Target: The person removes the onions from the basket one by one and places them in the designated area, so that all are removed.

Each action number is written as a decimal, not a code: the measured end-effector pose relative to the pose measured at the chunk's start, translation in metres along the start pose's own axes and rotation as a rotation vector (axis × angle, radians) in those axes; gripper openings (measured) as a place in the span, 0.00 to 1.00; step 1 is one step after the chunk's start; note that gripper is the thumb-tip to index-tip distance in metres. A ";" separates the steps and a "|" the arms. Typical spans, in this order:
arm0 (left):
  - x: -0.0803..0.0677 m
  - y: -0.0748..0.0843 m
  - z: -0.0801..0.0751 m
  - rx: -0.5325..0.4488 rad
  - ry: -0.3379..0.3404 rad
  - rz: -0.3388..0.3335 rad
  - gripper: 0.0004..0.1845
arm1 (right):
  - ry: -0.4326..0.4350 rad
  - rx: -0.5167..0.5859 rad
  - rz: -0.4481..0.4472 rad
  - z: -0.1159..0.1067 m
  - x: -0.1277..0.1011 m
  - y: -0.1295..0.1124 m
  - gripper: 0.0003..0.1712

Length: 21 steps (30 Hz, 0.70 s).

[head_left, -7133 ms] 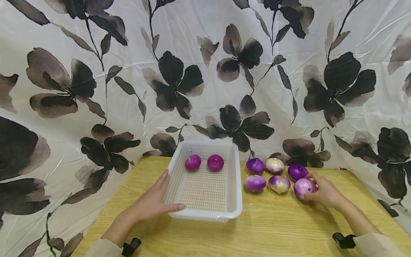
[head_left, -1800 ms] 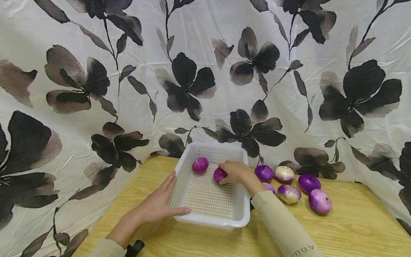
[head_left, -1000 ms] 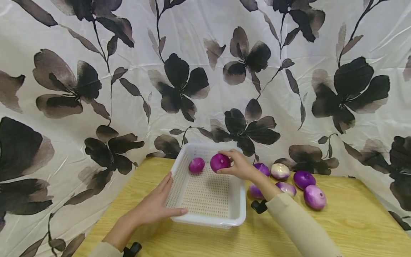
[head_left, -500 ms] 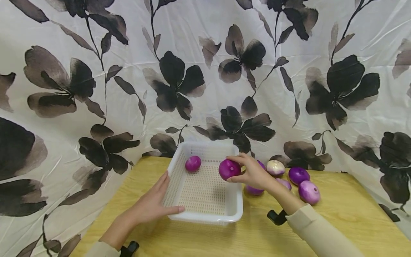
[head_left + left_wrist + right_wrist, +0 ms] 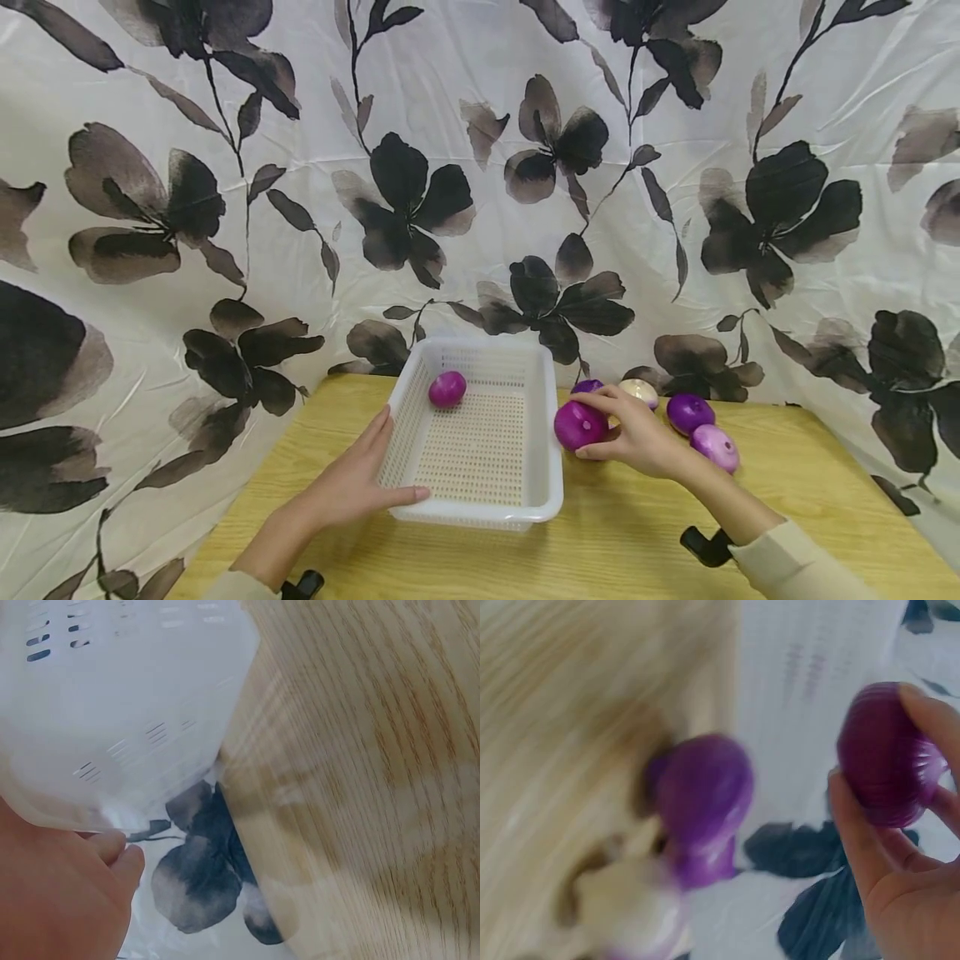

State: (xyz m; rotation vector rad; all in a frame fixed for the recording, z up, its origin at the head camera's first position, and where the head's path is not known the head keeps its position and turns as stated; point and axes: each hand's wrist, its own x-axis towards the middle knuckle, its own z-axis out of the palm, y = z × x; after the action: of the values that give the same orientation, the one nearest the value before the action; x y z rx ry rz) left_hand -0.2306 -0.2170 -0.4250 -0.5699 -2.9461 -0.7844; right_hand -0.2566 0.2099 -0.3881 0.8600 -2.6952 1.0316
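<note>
My right hand (image 5: 637,433) grips a dark magenta onion (image 5: 579,425) between thumb and fingers, beside the right wall of a white perforated plastic basket (image 5: 557,483). In the right wrist view, the gripped onion (image 5: 885,754) appears off the table, above a blurred purple onion (image 5: 705,784). My left hand (image 5: 348,479) holds the basket's near left corner, thumb over the front rim and fingers along the left side. Inside the basket, near the back left, lies another magenta onion (image 5: 447,389).
Right of the basket, on the wooden table (image 5: 622,550), sit a deep purple onion (image 5: 690,412), a paler pinkish one (image 5: 716,448) and a white-topped one (image 5: 640,392). Another purple onion (image 5: 587,386) is partly hidden by my right hand. A floral cloth (image 5: 480,250) hangs behind.
My right hand took hold of the right-hand onion inside the basket, lifted it and carried it rightward over the wall. The left hand stayed at the corner. One onion now lies in the basket.
</note>
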 end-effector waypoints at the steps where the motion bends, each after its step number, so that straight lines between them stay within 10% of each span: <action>1: 0.000 0.000 0.000 -0.001 0.002 0.002 0.71 | -0.004 -0.027 -0.005 -0.001 -0.006 0.003 0.40; 21: 0.000 -0.002 0.001 0.000 -0.003 0.005 0.71 | -0.070 -0.163 -0.010 0.018 -0.053 0.030 0.41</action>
State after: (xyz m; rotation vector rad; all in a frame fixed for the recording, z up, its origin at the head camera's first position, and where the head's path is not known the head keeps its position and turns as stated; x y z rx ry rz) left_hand -0.2311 -0.2181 -0.4266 -0.5780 -2.9461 -0.7845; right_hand -0.2275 0.2414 -0.4354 0.8941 -2.7821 0.7799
